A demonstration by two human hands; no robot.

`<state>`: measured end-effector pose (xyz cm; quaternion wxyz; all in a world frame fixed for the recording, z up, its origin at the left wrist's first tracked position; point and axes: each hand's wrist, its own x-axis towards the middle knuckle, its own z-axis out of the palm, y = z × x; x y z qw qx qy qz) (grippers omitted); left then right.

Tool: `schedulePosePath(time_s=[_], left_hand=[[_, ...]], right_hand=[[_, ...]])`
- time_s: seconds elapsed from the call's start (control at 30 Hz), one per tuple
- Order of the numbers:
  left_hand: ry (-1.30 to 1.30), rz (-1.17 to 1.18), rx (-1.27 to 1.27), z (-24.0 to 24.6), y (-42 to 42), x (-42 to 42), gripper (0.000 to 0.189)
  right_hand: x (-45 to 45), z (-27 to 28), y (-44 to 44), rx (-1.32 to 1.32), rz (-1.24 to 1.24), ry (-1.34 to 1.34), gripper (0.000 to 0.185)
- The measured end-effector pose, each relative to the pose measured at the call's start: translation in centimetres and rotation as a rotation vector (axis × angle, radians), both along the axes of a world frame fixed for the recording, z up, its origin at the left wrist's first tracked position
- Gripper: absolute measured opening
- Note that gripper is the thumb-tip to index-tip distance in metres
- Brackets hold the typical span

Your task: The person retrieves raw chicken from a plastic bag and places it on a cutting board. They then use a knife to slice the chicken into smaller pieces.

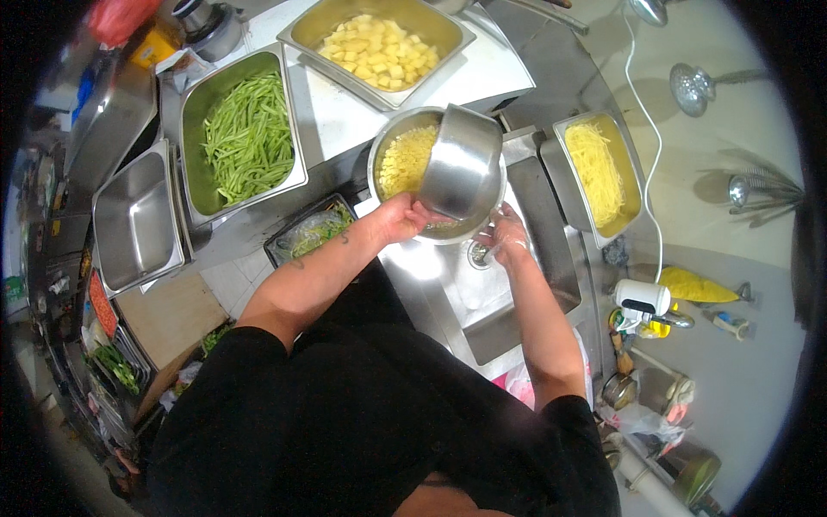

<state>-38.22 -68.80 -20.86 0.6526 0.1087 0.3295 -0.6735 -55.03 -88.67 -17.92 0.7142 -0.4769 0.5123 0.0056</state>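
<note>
My left hand point(409, 216) grips the rim of a steel pot point(462, 158), which is tipped over a larger steel bowl point(381, 139). Small yellow pieces point(406, 160), perhaps diced potato, lie in the bowl's left part; the pot hides the rest. At the lower right, my right hand point(507, 232), in a clear plastic glove, is by the bowl's rim and the pot's lower edge; its fingertips are partly hidden, so its hold is unclear. Bowl and pot are over the left part of a steel sink point(481, 346).
Behind the bowl stands a steel pan point(387, 103) of potato cubes. Green bean strips fill a pan point(303, 174) at left, beside an empty steel pan point(136, 220). Yellow shreds lie in a pan point(636, 194) right of the sink. A black bin point(274, 255) holds scraps.
</note>
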Motion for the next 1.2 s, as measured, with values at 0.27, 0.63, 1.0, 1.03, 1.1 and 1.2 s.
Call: schedulePosePath(time_s=[0.27, 0.63, 1.0, 1.03, 1.1, 1.2], left_hand=[[0.203, 0.017, -0.129, -0.5, 0.0, -1.5, 0.048], [0.25, -0.026, -0.202, -0.2, -0.2, -1.7, 0.062], [0.145, -0.044, -0.105, -1.9, 1.1, -1.3, 0.04], [0.095, -0.048, -0.101, -1.7, 1.1, -1.0, 0.036], [-0.104, -0.093, -0.052, -0.9, 0.9, -0.8, 0.021], [-0.486, -0.196, 0.049, 1.3, 0.8, -0.7, 0.004]], right_hand=[[-0.1, -0.9, 0.6, 0.034, -0.061, -0.057, 0.037], [-1.0, -1.3, 1.3, 0.079, -0.103, -0.122, 0.024], [-2.0, -0.1, 1.4, 0.071, -0.135, -0.166, 0.033], [-2.5, -0.2, 1.3, 0.081, -0.146, -0.178, 0.035], [-3.5, -0.6, 1.2, 0.08, -0.203, -0.185, 0.043], [-4.8, -1.0, 0.9, 0.101, -0.232, -0.202, 0.038]])
